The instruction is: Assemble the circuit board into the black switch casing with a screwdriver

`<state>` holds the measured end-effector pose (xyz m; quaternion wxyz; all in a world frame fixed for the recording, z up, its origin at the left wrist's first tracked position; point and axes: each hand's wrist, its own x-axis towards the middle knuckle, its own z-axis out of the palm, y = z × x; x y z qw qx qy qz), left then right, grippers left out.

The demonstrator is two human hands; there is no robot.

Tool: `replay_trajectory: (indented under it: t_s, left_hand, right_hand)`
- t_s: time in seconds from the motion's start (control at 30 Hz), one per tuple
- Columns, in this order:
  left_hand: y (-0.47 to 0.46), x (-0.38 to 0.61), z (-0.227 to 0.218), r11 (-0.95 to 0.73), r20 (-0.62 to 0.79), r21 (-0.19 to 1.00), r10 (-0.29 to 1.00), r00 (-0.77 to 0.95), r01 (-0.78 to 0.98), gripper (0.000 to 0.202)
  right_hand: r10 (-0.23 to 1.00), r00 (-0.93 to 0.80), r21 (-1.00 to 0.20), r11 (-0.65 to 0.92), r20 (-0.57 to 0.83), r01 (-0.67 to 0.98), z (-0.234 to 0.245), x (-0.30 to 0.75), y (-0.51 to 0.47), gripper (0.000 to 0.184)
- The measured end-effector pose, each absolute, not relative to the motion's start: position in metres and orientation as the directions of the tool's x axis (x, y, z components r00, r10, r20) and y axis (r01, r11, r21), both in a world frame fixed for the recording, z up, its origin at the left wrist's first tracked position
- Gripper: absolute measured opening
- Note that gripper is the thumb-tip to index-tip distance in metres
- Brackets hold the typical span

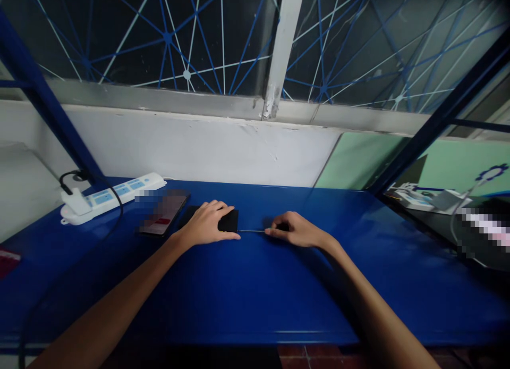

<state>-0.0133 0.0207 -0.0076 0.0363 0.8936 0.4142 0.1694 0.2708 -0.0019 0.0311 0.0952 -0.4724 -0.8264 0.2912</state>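
Observation:
A flat black rectangular object (230, 219) lies on the blue table, largely covered by my left hand (207, 220). The fingers of that hand stretch over its top while the thumb runs along its near edge, gripping it. From its right end a thin, straight, light-coloured rod (252, 231) reaches across to my right hand (295, 229). Thumb and fingertips of my right hand pinch the rod's right end. Whether the rod enters the black object or only touches its edge, I cannot tell.
Left of the black object lies a smartphone (165, 212). Behind it sits a white power strip (115, 194) with a plugged-in adapter (76, 201) and a trailing black cable (115, 225). Blue metal posts flank the table (247, 300). Assorted items (418, 196) stand at the right.

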Motion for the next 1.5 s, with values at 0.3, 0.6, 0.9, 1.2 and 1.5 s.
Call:
replay_trajectory:
  t_s: [0.3, 0.6, 0.9, 1.2, 1.5]
  left_hand:
    - [0.02, -0.0135, -0.006, -0.66, 0.28, 0.199, 0.747, 0.603, 0.725, 0.084]
    - [0.0214, -0.0142, -0.0079, -0.664, 0.284, 0.215, 0.744, 0.605, 0.716, 0.084]
    - [0.0202, -0.0142, -0.0066, -0.66, 0.277, 0.215, 0.748, 0.603, 0.72, 0.084]
    - [0.0205, -0.0133, -0.0064, -0.664, 0.289, 0.198, 0.742, 0.604, 0.721, 0.084]
    - [0.021, -0.0139, -0.0076, -0.663, 0.29, 0.216, 0.745, 0.601, 0.717, 0.083]
  right_hand:
    - [0.859, -0.495, -0.647, 0.304, -0.131, 0.699, 0.0327, 0.2681, -0.0056, 0.035]
    - [0.847, -0.528, -0.61, 0.39, -0.055, 0.69, 0.0304, 0.2665, -0.0038, 0.036]
    - [0.826, -0.551, -0.622, 0.372, -0.116, 0.689, 0.0316, 0.274, -0.0013, 0.04]
    - [0.845, -0.521, -0.711, 0.292, -0.122, 0.64, 0.029, 0.269, -0.0047, 0.039]
    - [0.852, -0.519, -0.615, 0.373, -0.069, 0.695, 0.0314, 0.2706, -0.0023, 0.048]
